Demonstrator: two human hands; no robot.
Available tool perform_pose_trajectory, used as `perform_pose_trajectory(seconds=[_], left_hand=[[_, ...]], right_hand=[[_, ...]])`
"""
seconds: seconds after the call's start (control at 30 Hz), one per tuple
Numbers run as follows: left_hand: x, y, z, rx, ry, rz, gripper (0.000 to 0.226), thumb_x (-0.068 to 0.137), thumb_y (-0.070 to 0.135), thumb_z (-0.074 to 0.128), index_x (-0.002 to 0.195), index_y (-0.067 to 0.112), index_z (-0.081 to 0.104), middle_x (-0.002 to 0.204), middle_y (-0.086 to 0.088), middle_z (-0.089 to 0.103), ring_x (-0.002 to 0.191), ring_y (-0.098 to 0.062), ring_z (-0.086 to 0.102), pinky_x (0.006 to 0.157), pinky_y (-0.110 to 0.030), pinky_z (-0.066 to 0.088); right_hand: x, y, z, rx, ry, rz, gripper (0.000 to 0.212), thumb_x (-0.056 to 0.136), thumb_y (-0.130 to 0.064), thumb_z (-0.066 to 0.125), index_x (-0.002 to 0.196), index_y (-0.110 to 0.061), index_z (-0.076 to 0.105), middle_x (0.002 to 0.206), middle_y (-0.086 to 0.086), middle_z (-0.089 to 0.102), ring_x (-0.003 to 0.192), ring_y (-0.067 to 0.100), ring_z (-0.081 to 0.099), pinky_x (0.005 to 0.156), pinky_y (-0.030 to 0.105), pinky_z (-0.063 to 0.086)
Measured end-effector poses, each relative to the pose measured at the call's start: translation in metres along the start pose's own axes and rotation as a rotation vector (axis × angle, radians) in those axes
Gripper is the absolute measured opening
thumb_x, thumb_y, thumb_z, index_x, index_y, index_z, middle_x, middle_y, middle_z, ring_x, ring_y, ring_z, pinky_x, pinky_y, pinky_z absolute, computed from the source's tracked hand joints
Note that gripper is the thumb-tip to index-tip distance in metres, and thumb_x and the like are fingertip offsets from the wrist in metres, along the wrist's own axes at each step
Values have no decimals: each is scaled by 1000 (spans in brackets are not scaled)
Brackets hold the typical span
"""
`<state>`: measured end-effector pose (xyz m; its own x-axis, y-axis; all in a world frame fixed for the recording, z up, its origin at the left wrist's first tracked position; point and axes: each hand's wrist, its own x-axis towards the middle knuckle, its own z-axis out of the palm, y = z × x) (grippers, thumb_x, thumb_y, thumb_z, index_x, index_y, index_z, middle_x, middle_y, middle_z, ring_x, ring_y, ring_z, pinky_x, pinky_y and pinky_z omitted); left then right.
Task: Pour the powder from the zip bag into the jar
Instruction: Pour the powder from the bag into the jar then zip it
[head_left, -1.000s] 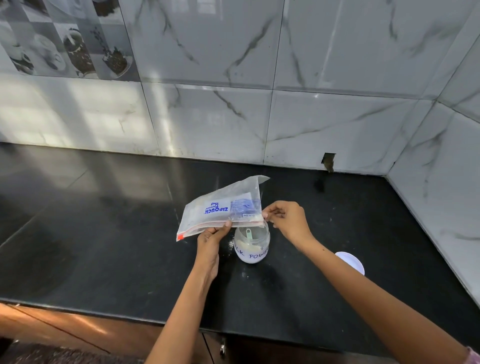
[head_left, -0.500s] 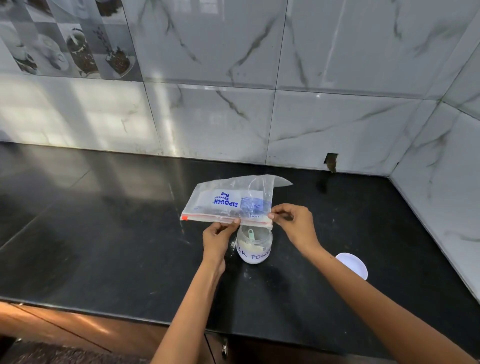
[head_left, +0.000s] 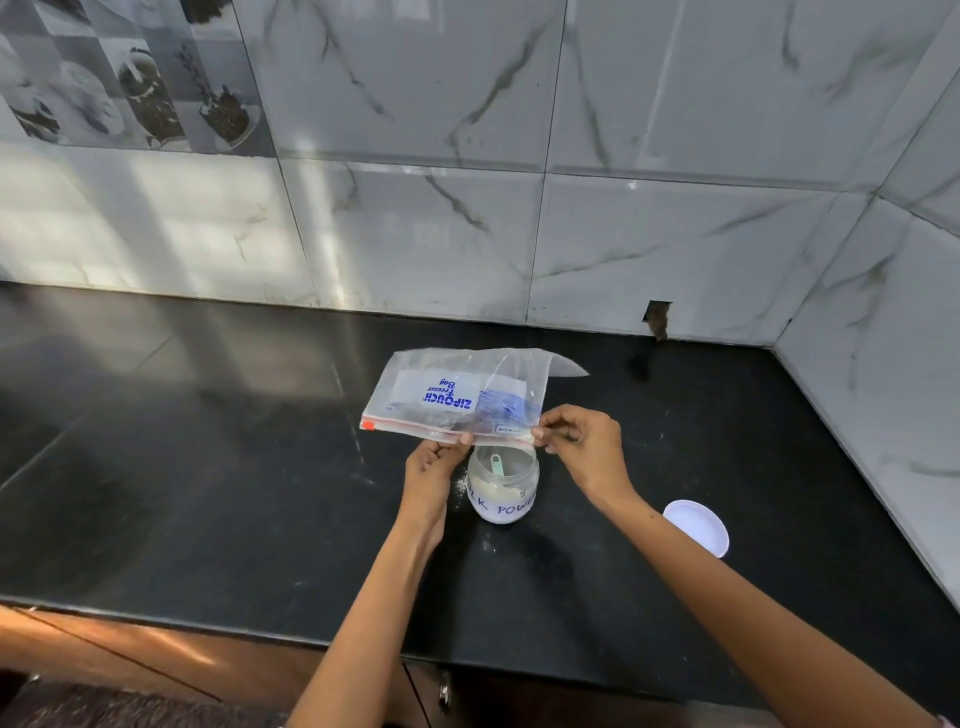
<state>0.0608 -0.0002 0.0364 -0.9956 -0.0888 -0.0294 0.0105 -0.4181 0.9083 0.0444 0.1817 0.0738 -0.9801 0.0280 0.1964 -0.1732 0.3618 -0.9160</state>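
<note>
The zip bag (head_left: 457, 395) is held flat and upside down over the open jar (head_left: 502, 486), its printed lettering inverted and its zip edge turned toward the person. The left hand (head_left: 434, 467) pinches that zip edge near its middle, thumb on top and fingers curled beneath. The right hand (head_left: 582, 447) pinches the right-hand corner of the same edge, fingers clamped together on the plastic. The stretch of mouth between the two hands hangs directly above the jar's opening.

The bag looks nearly empty: it is thin and see-through, with no bulge of powder showing. The jar stands on the black worktop (head_left: 208, 493) between the two wrists, holding a layer of pale powder and a small green scoop (head_left: 497, 464). Its hand-lettered label is partly readable. A few specks of spilled powder (head_left: 460, 486) lie on the worktop just left of the jar.

So the pour itself seems finished or in its last stage (whether any powder clings inside the bag cannot be told from here). The step in hand reads as emptying out the remainder. The next move probably calls for keeping the mouth over the opening while lifting the far end of the bag or tapping it, so that loose grains fall inside rather than beside the jar. The white lid (head_left: 697, 526) lies well to the right, near the right forearm, ready for closing afterwards.
</note>
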Motion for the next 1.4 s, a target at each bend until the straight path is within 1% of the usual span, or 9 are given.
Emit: perform_pose_trajectory(seconds=[0.13, 0.3, 0.4, 0.53, 0.87, 1.03, 1.17, 1.23, 1.4], left_hand=[[3, 1, -4, 18, -40, 12, 20, 87, 12, 62, 107, 11, 68, 104, 1, 74, 99, -6, 67, 72, -6, 48], [7, 0, -5, 10, -72, 14, 21, 88, 11, 60, 108, 14, 67, 106, 3, 74, 102, -6, 65, 75, -7, 49], [8, -1, -6, -2, -82, 12, 20, 88, 10, 60, 106, 16, 68, 106, 4, 74, 103, -5, 65, 77, -8, 48], [6, -1, -4, 3, -85, 19, 22, 89, 10, 60, 109, 14, 67, 109, 2, 73, 104, -5, 64, 76, -7, 48], [8, 4, -7, 22, -50, 26, 16, 88, 8, 61, 101, 13, 69, 100, 5, 75, 98, -2, 66, 74, -4, 47], [7, 7, -2, 47, 2, 27, 5, 86, 9, 65, 85, 10, 69, 84, 4, 76, 86, -2, 68, 69, -6, 49], [12, 14, 6, 79, 67, 42, 7, 84, 11, 69, 78, 8, 67, 81, -2, 73, 79, -4, 68, 68, -6, 48], [15, 19, 11, 111, 102, 43, 10, 82, 9, 70, 74, 8, 66, 76, 0, 73, 74, -2, 68, 66, -5, 48], [24, 30, 23, 184, 191, 22, 12, 81, 7, 72, 71, 7, 65, 73, -2, 70, 63, 3, 67, 58, -3, 46]], right_hand=[[-1, -1, 0, -59, -10, -10, 11, 78, 1, 71, 79, -10, 70, 72, 3, 70, 70, 16, 71, 64, 20, 57], [-3, -2, 0, -162, -49, -33, 7, 75, -2, 74, 78, -8, 71, 69, -2, 68, 63, 6, 67, 61, 15, 54], [0, -3, -1, -271, -54, -35, 6, 74, -13, 77, 77, -16, 72, 71, -7, 70, 69, 6, 69, 68, 26, 57], [3, -4, -3, -287, -13, 19, 6, 74, -17, 77, 75, -18, 71, 72, -2, 71, 70, 12, 67, 72, 38, 57], [0, -1, 2, -311, -55, 41, 8, 74, -17, 78, 76, -14, 71, 74, 0, 72, 71, 13, 66, 72, 38, 56], [1, -3, 1, -111, -17, 142, 7, 75, -10, 77, 79, -9, 71, 76, 6, 71, 71, 13, 65, 71, 26, 54], [0, -6, -1, 44, -15, 251, 6, 76, -8, 74, 76, -13, 70, 73, 3, 70, 67, 9, 64, 56, 11, 46], [-1, -8, -2, 108, -6, 279, 11, 78, -6, 71, 79, -16, 67, 76, 5, 71, 70, 11, 66, 56, 13, 47], [2, -18, -4, 270, -51, 272, 36, 83, 3, 63, 108, -19, 51, 93, 8, 71, 83, 13, 69, 61, 19, 55]])
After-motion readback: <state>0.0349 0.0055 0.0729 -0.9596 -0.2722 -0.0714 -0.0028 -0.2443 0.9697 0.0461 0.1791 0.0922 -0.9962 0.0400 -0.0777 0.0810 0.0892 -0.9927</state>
